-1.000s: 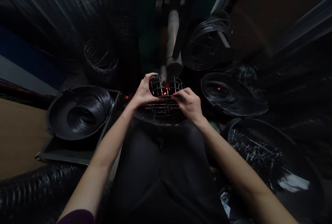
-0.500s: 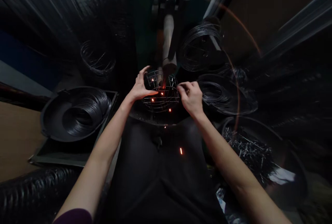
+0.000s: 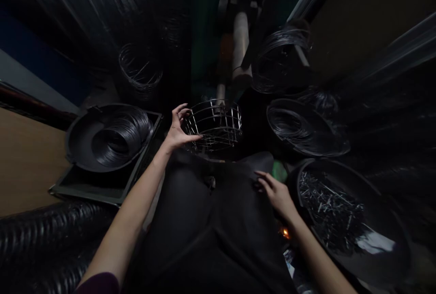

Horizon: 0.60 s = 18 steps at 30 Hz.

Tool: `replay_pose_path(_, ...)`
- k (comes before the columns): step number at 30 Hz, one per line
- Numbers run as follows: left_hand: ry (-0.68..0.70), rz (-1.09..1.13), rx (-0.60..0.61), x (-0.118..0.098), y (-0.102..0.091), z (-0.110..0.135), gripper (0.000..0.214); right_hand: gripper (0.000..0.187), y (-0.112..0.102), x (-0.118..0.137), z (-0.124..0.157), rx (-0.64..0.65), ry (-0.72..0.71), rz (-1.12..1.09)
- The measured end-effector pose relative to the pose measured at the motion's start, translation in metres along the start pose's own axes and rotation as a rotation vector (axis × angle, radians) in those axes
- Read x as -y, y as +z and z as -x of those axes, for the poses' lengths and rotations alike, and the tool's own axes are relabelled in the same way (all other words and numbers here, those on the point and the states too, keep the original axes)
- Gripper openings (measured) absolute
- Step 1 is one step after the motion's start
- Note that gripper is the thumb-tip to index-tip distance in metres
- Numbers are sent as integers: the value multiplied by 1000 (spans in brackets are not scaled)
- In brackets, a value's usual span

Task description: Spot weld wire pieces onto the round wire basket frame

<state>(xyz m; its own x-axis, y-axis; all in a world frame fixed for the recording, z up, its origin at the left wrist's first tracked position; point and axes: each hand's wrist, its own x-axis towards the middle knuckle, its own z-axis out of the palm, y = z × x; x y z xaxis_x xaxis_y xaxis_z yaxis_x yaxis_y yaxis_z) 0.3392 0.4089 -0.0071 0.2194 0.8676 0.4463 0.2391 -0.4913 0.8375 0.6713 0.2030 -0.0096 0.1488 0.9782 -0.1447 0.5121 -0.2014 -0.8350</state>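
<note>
the wire basket point(image 3: 222, 129) sits in front of the dark lap point(image 3: 218, 203), below the metal cylinder point(image 3: 241, 42) of a machine, and a thin rod point(image 3: 220, 90) reaches down to its far rim. its left side lies between the thumb and fingers of the left hand point(image 3: 176, 133), which is clamped on it: the fingers curl at the upper rim, the thumb runs along the near wires. the basket's right side stands free, well apart from the right hand point(image 3: 277, 193), whose fingers are loosely bent and a little apart by the lap; whether they touch it, i cannot tell. an orange glow point(image 3: 284, 233) shows beside the right forearm. farther out, a left basin point(image 3: 79, 142) holds a wire coil point(image 3: 119, 142), and a right basin point(image 3: 381, 221) holds short wire pieces point(image 3: 329, 210).
</note>
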Motion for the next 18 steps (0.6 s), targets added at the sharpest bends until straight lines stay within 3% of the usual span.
replay_pose_path(3,139,-124,88,-32,-1,11,95,54,-3,64,-18,46,-72,-72)
replay_pose_path(6,190,-291,231,-60,8,13,78,35,2,121,-50,330,-143,-53)
replay_pose_path(7,193,-344,279,-67,12,11,73,29,6,132,-62,368,-158,-15)
replay_pose_path(11,194,-449,365,-78,23,2,61,19,22,144,-87,208,-353,406)
replay_pose_path(15,188,-422,314,-71,26,-4,63,34,28,139,-80,193,-590,874)
replay_pose_path(18,176,-397,295,-66,28,-10,62,36,25,138,-78,147,-677,1012)
